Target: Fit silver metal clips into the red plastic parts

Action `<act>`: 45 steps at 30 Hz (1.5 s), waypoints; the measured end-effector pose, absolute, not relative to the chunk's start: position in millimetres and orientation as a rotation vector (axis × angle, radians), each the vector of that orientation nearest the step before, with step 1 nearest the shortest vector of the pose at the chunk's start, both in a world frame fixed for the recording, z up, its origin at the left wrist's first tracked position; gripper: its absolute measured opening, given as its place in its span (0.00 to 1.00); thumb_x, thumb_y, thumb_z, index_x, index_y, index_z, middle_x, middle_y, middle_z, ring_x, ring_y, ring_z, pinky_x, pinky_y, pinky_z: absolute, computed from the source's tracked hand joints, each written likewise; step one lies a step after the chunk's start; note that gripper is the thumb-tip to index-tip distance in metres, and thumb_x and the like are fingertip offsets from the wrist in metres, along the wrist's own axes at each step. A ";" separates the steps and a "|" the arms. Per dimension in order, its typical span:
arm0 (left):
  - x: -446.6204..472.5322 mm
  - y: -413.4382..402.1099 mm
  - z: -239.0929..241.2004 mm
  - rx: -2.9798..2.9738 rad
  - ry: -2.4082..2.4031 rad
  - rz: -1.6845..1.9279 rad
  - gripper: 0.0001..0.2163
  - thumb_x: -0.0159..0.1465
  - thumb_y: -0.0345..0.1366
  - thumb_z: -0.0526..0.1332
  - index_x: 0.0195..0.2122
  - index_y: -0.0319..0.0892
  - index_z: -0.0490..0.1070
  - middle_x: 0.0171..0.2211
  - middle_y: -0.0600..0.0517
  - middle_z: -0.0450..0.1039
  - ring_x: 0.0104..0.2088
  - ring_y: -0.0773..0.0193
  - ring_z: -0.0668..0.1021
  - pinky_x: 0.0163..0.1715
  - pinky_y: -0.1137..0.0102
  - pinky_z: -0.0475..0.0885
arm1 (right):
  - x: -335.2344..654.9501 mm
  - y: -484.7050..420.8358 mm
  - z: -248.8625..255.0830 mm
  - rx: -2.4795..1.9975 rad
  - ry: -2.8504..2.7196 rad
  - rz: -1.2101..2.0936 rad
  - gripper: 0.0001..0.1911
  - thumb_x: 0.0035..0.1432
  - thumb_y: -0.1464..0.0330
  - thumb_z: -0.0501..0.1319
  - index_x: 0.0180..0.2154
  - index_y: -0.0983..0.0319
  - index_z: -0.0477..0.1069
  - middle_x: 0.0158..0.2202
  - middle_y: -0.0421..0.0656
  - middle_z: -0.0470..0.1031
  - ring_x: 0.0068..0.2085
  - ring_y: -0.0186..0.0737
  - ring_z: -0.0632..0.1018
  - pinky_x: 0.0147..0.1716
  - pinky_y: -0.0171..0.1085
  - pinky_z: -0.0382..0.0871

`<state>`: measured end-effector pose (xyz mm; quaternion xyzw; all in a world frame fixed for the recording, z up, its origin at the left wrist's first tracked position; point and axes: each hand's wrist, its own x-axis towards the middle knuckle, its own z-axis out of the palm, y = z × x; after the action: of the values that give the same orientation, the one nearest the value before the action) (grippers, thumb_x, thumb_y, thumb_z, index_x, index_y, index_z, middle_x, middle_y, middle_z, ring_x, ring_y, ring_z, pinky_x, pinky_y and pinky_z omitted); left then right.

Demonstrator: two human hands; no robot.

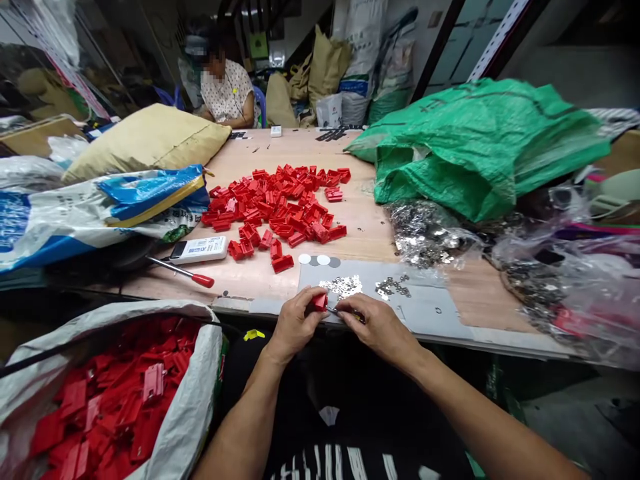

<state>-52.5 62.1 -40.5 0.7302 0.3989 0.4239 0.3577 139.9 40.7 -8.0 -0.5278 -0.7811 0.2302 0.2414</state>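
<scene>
Left hand point(295, 323): pinches a small red plastic clip point(320, 302) at the near edge of the wooden table point(365, 230). Right hand point(377, 323): fingers closed on a thin metal tool point(334, 311) (tip touching the clip). Behind them: a grey mat point(425, 303) with small metal parts point(343, 286), a heap of red clips point(283, 203), a white remote point(200, 250); a white sack of red pieces point(115, 400) to the left.
</scene>
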 end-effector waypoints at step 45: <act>-48.2 9.4 -1.8 0.340 0.562 1.213 0.13 0.55 0.35 0.68 0.31 0.36 0.64 0.34 0.48 0.74 0.40 0.58 0.78 0.49 0.62 0.68 | 129.7 8.4 28.4 -1.140 -2.121 1.056 0.24 0.67 0.63 0.48 0.62 0.61 0.54 0.24 0.36 0.66 0.26 0.30 0.67 0.30 0.31 0.61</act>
<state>-48.2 9.4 -1.8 0.1567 0.2591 0.5597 0.7714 129.7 8.4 28.4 -0.4196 -0.7804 0.3884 0.2533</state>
